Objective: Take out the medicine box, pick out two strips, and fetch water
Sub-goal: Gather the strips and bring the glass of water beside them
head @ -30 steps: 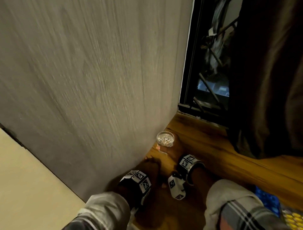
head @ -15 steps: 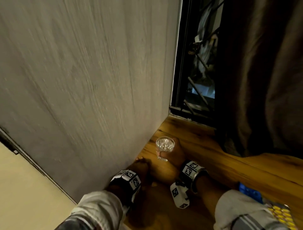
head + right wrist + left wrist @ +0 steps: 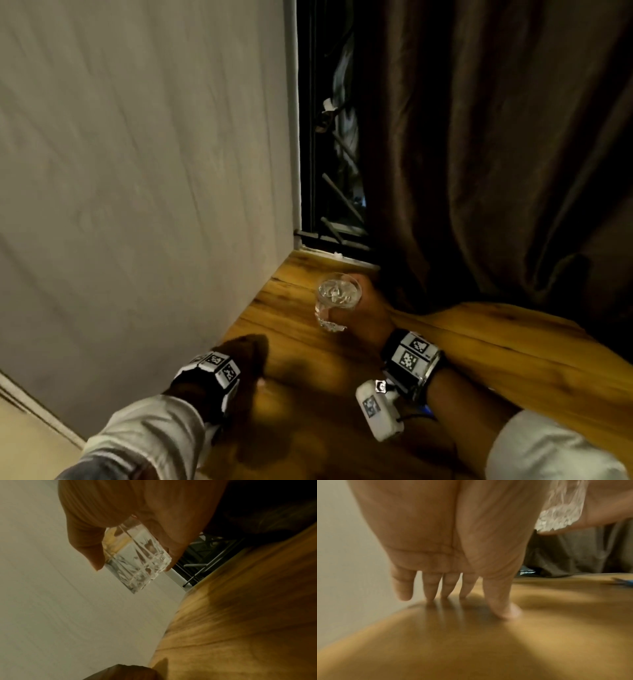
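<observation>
My right hand [image 3: 363,313] grips a clear cut-glass tumbler [image 3: 337,298] and holds it upright just above the wooden table [image 3: 342,394], near the back corner. In the right wrist view the tumbler [image 3: 137,559] sits between thumb and fingers, its thick base clear of the table. My left hand [image 3: 250,359] hangs over the table by the wall, fingers straight and pointing down, holding nothing. The left wrist view shows its fingertips [image 3: 429,596] touching the table. The tumbler [image 3: 563,505] shows at the top right of that view. A blue medicine strip [image 3: 623,581] lies at the table's far right.
A pale grey wall panel [image 3: 144,192] runs along the table's left side. A dark window with metal bars [image 3: 334,171] fills the back corner. A heavy brown curtain [image 3: 496,154] hangs over the back right of the table.
The right hand carried the tumbler further over the table toward the back corner. The left hand stayed low by the wall. The head view swung left, so the strips left its frame.
</observation>
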